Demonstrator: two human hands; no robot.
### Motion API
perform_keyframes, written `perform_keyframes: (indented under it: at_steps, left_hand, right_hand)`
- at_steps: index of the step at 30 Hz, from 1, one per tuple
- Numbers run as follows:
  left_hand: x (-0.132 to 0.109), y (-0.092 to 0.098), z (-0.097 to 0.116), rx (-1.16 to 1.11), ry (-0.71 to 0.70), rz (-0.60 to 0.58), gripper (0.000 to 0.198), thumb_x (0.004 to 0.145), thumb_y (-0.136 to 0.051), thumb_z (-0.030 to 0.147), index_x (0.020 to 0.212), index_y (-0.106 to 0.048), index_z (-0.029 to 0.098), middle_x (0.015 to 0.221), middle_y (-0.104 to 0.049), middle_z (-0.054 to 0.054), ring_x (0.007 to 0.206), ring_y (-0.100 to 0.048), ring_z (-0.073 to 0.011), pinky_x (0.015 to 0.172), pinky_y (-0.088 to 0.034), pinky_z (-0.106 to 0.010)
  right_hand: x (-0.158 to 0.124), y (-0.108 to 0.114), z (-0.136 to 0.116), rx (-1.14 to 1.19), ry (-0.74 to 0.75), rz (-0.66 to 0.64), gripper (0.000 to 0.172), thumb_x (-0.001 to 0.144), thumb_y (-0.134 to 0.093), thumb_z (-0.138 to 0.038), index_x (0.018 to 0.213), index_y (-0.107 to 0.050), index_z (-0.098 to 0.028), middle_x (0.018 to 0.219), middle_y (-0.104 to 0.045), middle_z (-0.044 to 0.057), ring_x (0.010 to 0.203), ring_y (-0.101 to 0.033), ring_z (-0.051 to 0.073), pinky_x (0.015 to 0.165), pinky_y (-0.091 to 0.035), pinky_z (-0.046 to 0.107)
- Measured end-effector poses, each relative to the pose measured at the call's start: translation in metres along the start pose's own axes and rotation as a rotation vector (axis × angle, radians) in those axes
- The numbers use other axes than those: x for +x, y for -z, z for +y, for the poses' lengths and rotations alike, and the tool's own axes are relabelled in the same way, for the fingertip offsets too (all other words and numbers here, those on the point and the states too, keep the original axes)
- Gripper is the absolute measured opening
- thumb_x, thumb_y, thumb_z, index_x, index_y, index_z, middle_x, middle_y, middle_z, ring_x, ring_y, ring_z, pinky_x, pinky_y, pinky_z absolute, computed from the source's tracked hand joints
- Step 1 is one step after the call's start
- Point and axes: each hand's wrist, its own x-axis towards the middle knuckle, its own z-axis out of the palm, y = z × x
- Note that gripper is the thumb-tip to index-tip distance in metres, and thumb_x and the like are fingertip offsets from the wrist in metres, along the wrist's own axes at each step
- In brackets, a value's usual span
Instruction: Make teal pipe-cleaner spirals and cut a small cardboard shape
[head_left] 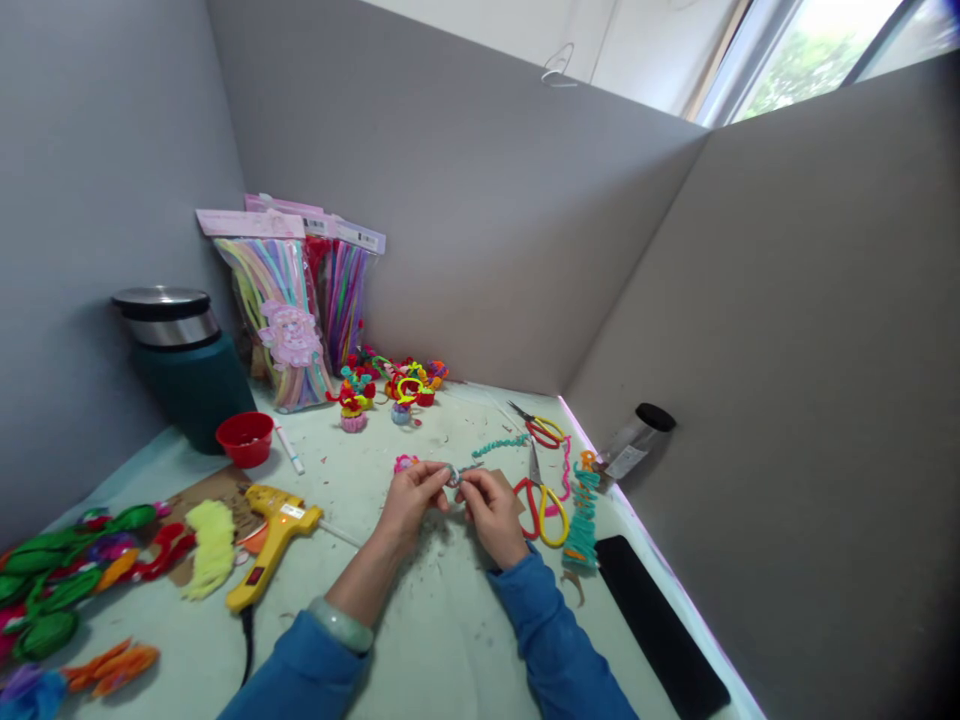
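My left hand (pixel 410 505) and my right hand (pixel 491 512) meet over the middle of the pale green table (pixel 442 620). Both pinch a small grey pipe-cleaner piece (pixel 455 474) between their fingertips, with a thin end sticking out to the right. Both arms wear blue sleeves, and a pale bangle (pixel 342 625) sits on my left wrist. A tiny pink piece (pixel 405 463) lies just beyond my left hand. Red-and-yellow scissors (pixel 541 500) lie right of my right hand.
A yellow glue gun (pixel 270 543) lies at the left, near a red cup (pixel 244 438) and a dark flask (pixel 184 365). Pipe-cleaner packs (pixel 289 315) lean on the back wall, with small finished figures (pixel 390 388) before them. A black phone (pixel 660 635) lies at the right.
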Motion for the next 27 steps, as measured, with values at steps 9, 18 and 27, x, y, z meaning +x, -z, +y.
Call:
perform_keyframes:
  at_steps: [9,18,27]
  left_hand:
    - [0.005,-0.001,-0.008,0.162,-0.066,0.046,0.026,0.06,-0.069,0.034,0.071,-0.062,0.011,0.054,-0.06,0.0,0.037,-0.049,-0.0084,0.041,-0.036,-0.02]
    - [0.003,0.001,-0.018,0.538,-0.261,0.075,0.014,0.07,-0.056,0.029,0.07,-0.063,0.017,0.051,-0.057,0.001,0.04,-0.048,-0.011,0.043,-0.035,-0.022]
    - [-0.003,-0.001,-0.018,1.013,-0.457,0.029,0.017,0.076,-0.046,0.017,0.067,-0.06,0.018,0.062,-0.058,-0.004,0.058,-0.05,-0.0149,0.057,-0.031,-0.025]
  right_hand:
    - [-0.005,-0.004,-0.003,-0.074,0.078,0.009,0.018,0.087,-0.045,-0.024,0.103,-0.052,-0.02,0.076,-0.061,0.002,0.066,-0.058,0.016,0.062,-0.046,0.027]
    - [-0.006,-0.004,-0.002,-0.344,0.159,0.018,0.02,0.088,-0.043,-0.023,0.105,-0.052,-0.021,0.084,-0.06,0.005,0.073,-0.057,0.019,0.07,-0.044,0.031]
    - [-0.002,0.0,-0.014,-0.383,0.265,0.069,0.01,0.085,-0.046,-0.016,0.078,-0.054,-0.019,0.08,-0.052,0.004,0.078,-0.049,0.018,0.071,-0.04,0.031]
